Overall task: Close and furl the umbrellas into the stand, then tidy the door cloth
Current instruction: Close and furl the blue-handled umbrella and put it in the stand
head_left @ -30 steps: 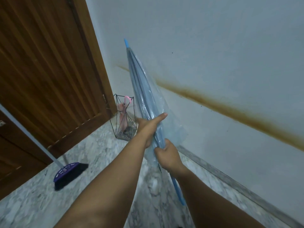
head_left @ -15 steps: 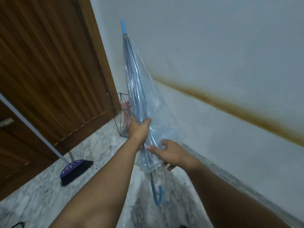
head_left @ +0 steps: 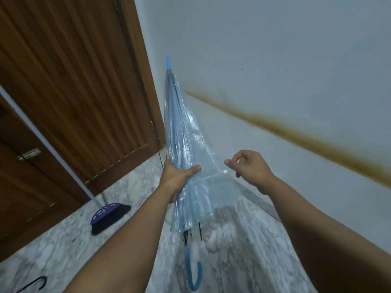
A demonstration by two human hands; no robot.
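Transparent plastic umbrella (head_left: 186, 157) with blue tip and blue hooked handle: closed, held tip-up above the marble floor (head_left: 63, 240) near the corner by the wooden door (head_left: 69, 81); canopy bunched but loose, not yet fastened. Left hand (head_left: 176, 176) grips the folds mid-canopy. Right hand (head_left: 250, 168), fingers curled, pinches the clear tie strap with white snap (head_left: 225, 171). Remaining, by judgement: wrapping, fastening, placing it in the stand, then the door cloth. Purple-headed broom (head_left: 106, 216) leans by the door; black hooked handle (head_left: 35, 284) lies at the floor's near-left edge.
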